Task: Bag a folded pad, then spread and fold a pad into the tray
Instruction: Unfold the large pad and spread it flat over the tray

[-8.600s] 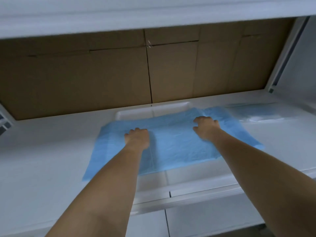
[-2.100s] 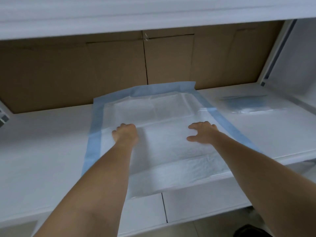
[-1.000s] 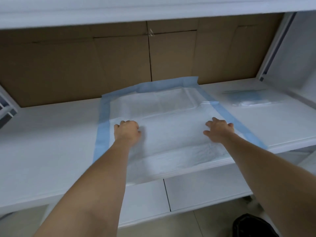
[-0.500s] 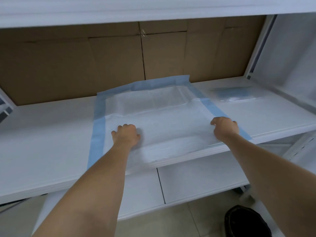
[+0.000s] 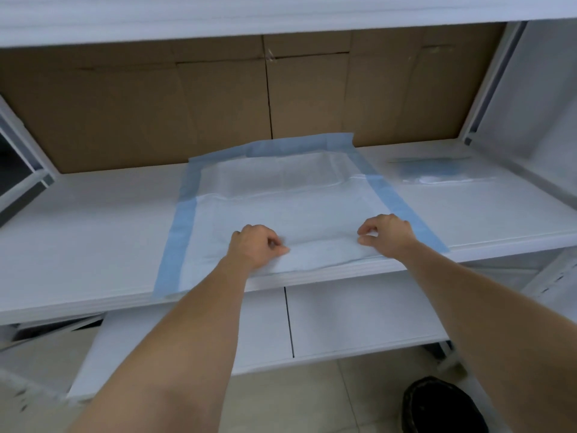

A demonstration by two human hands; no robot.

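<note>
Shelf unit: a white shelf [image 5: 93,232] at working height, another white board above it and one lower down, brown cardboard [image 5: 218,98] closing off the back.
Floor: pale tile below, with a dark round thing [image 5: 443,404] at the right — I can't tell what it is.
Pad: the pad [image 5: 281,201] lies opened on the shelf, white face up with a blue border, its far part raised over what I take to be the tray underneath; its near edge sits right at the shelf lip.
Bagged pad: a clear bag [image 5: 437,173] with something blue inside lies flat on the shelf, well to the right of the open pad.
Left hand: the left hand [image 5: 256,245] has its fingers curled, pinching the pad's near edge.
Right hand: the right hand [image 5: 387,232] does the same, thumb and fingertips nipping that edge.
Risk: if one hand lifts sooner than the other, the fold would likely go askew — or the thin sheet could slip out of a pinch and drop over the lip.
</note>
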